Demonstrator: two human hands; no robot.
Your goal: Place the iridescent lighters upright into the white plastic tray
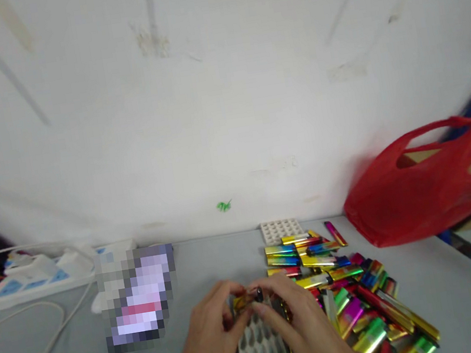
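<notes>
Both hands meet over a grey tray (pixel 263 348) with rows of rounded pockets. My left hand (pixel 213 330) is closed, its thumb and fingers pinching a shiny gold lighter-like piece (pixel 238 303). My right hand (pixel 301 316) pinches the same piece at its dark end (pixel 259 294); fingers partly cover it, so its full shape is hidden. Just right of the tray lies a loose pile of metallic lighter-like pieces (pixel 351 316) in gold, red, green, blue and pink, partly behind my right hand.
A white holed block (pixel 281 230) sits against the wall behind the pile. At the right stands a red plastic bag (pixel 408 191) with cardboard inside. To the left are a blurred-out phone (pixel 143 298), a white power strip (pixel 46 278) and a loose white cable (pixel 50 343).
</notes>
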